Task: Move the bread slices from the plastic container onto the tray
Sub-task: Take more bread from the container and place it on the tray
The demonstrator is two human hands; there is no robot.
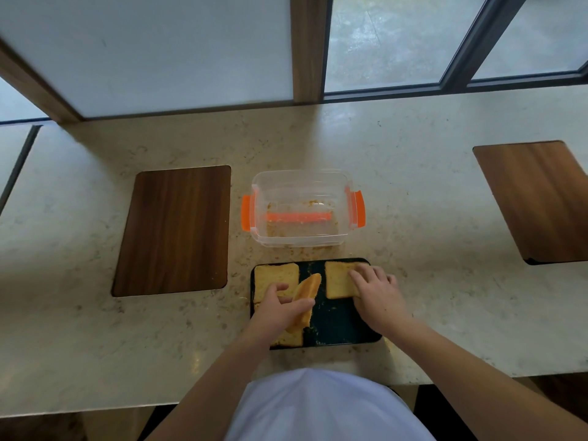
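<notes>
Container (304, 208) behind tray (337, 323); bread slices (275, 276) on tray

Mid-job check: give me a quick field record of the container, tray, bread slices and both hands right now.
container: clear plastic container with orange clips, no slices inside, only crumbs
tray: dark tray, nearer the person than the container
slices on tray: far-left slice; far-right slice; near-left slice, partly hidden
left hand: left hand holds a tilted slice above the tray
right hand: right hand rests flat on the far-right slice
</notes>
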